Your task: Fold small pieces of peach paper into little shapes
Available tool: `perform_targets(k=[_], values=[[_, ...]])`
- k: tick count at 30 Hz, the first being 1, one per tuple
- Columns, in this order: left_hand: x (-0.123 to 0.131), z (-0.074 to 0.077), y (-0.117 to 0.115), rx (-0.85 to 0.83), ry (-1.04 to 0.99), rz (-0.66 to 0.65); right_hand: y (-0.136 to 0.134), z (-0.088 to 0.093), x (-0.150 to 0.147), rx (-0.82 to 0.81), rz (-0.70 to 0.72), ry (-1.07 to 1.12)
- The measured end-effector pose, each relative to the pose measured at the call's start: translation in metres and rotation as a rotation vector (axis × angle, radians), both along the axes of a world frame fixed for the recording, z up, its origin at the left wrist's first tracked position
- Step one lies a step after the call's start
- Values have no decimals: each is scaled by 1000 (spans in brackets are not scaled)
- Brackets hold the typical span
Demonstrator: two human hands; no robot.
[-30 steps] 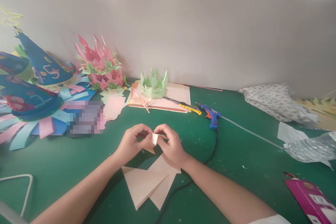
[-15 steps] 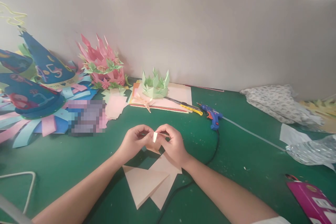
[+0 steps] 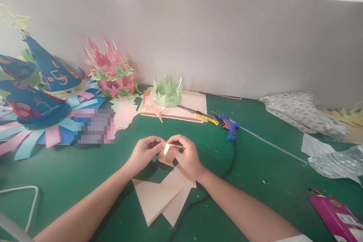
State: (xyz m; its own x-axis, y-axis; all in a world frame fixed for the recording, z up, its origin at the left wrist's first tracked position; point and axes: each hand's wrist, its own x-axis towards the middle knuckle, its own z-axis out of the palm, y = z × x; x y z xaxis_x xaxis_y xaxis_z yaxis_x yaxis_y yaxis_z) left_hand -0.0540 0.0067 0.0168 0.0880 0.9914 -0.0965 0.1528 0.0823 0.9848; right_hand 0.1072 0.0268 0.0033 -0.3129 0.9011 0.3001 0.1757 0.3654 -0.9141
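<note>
My left hand (image 3: pixel 143 154) and my right hand (image 3: pixel 185 155) meet over the green table (image 3: pixel 85 181), each pinching the same small folded piece of pale peach paper (image 3: pixel 166 149). Both sets of fingers are closed on it, thumbs and forefingers touching its folds. Just below my wrists lie folded peach paper triangles (image 3: pixel 161 200), flat on the table.
Blue cone hats (image 3: pixel 42 83) and coloured strips crowd the left. A pink paper crown (image 3: pixel 109 70), a green paper crown (image 3: pixel 167 92), paper sheets, a yellow cutter (image 3: pixel 202 116) and a blue glue gun (image 3: pixel 229 127) with its black cord lie behind. Cloth, plastic and a magenta box (image 3: pixel 337 215) are right.
The small paper has been turned and pressed slightly between my fingertips. My hands stay in the same spot; the view has shifted a little.
</note>
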Motion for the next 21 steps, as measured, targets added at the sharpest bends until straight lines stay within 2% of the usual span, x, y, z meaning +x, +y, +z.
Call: perform_targets(k=[5, 16, 21], values=[[0, 1, -1, -50, -88, -10, -1, -1, 0, 6, -6, -15], [4, 1, -5, 71, -43, 3, -3, -3, -1, -22, -35, 2], [8, 5, -6, 19, -252, 17, 2, -2, 0, -67, -128, 85]])
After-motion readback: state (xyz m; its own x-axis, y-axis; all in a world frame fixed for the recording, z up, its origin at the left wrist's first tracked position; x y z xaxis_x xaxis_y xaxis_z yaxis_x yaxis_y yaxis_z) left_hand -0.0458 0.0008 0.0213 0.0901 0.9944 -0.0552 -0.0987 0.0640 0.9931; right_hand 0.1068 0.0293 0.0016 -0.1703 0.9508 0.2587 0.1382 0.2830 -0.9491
